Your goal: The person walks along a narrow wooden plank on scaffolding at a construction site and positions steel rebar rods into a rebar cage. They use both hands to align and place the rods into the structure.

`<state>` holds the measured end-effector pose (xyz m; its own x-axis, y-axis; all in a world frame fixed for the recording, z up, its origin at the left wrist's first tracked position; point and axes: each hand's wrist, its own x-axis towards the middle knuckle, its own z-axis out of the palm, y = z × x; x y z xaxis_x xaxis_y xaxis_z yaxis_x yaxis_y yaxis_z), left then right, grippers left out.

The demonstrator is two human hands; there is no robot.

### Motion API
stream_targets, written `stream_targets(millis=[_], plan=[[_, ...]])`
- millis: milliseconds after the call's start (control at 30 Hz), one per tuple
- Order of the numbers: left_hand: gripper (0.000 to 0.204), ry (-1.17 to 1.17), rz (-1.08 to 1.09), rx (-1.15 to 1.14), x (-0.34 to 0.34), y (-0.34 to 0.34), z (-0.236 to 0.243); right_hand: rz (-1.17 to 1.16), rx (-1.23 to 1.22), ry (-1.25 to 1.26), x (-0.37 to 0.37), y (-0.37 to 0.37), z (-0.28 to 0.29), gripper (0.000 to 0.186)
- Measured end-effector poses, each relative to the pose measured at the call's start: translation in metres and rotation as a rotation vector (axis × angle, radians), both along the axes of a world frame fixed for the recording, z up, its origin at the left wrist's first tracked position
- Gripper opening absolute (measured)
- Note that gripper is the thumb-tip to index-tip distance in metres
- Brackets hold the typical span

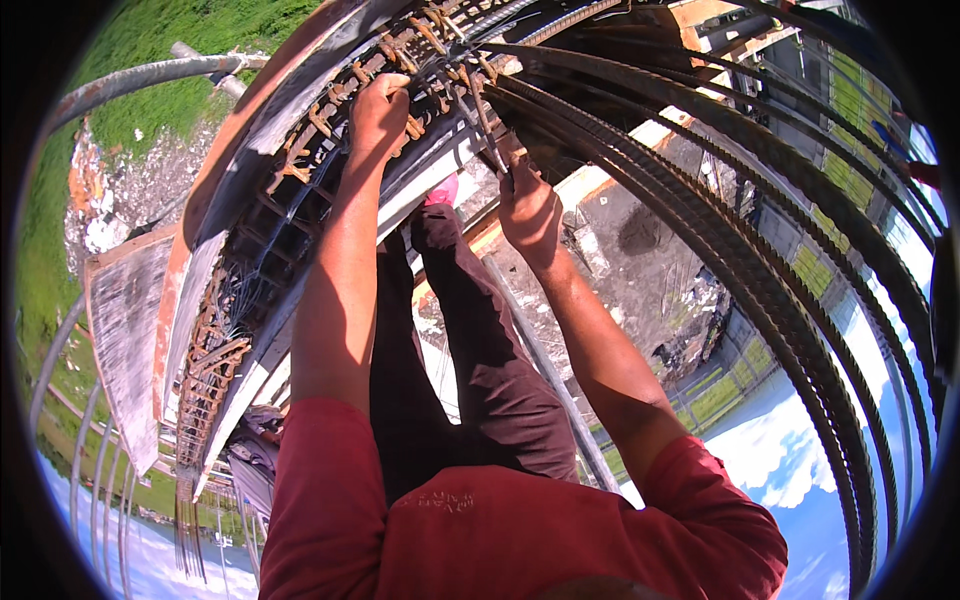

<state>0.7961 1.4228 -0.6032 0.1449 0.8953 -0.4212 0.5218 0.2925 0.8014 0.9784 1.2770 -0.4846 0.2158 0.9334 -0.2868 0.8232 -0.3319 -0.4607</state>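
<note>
My right hand [531, 206] is closed round the lower handles of rusty pincers [483, 122]. The head of the tool reaches up among bent bar ends and wire, where its jaws are hard to make out. My left hand [376, 116] is on the rusty rebar cage [312, 150], its fingers curled. What lies inside those fingers, if anything, is hidden. The cage runs between long wooden form boards [240, 170], with hooked bar ends sticking up around both hands.
Long ribbed steel bars [700, 190] sweep across the right side, close to my right arm. A grey pipe [548, 370] slants beside my legs. Another person [252, 455] is at the lower left. Concrete ground [640, 235] lies far below; grass [190, 45] shows upper left.
</note>
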Motion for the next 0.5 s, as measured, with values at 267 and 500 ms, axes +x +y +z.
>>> stream_targets(millis=[267,500], plan=[[0.029,0.11,0.049,0.017,0.013,-0.007,0.006,0.031,0.058,-0.214,-0.012,-0.012,-0.014,0.03],[0.029,0.377,-0.059,-0.097,0.002,0.005,0.032,-0.091,-0.165,0.031,-0.001,-0.006,0.014,0.024]])
